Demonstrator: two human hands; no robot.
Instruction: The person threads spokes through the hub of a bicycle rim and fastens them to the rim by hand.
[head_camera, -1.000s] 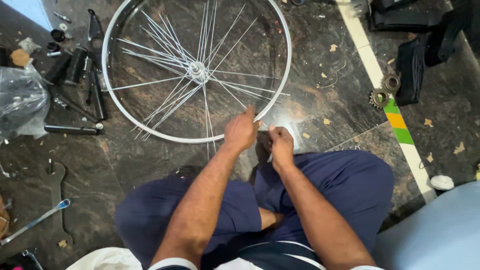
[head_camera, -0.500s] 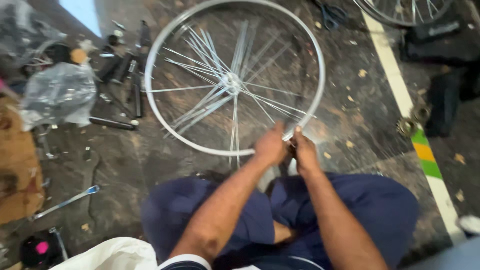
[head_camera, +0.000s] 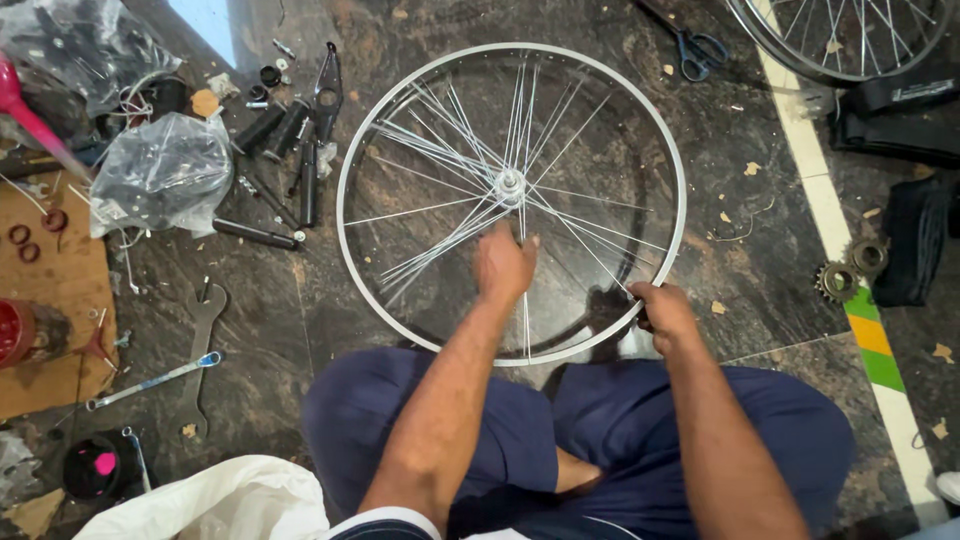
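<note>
From the head camera, a silver bicycle wheel (head_camera: 511, 203) lies flat on the dark stone floor (head_camera: 760, 260), in the middle of the scene just beyond the crossed legs in blue trousers (head_camera: 640, 440). The left hand (head_camera: 503, 264) reaches in over the near half of the wheel and rests among the thin spokes (head_camera: 440, 225) just below the hub (head_camera: 510, 185); its fingers are curled down around the spokes, though how tightly they close cannot be told from above. The right hand (head_camera: 662, 312) sits at the near right edge of the wheel, its fingers wrapped closed on the rim (head_camera: 665, 255). To the left of the wheel lies a scatter of black tools (head_camera: 290, 150), and further left a crumpled clear plastic bag (head_camera: 165, 170). Near left, a flat wrench (head_camera: 203, 330) and a slimmer spanner (head_camera: 150, 381) lie on the floor, beside a sheet of brown cardboard (head_camera: 50, 290) at the left edge. A white cloth (head_camera: 215, 500) is bunched at the near left by the knee. At far right, scissors (head_camera: 695, 45) lie just beside a second wheel (head_camera: 850, 40) that is cut off by the top edge, with a black tyre (head_camera: 900, 120) below it. Two small toothed sprockets (head_camera: 850, 270) rest on the floor to the right, by a painted stripe (head_camera: 825, 215).
</note>
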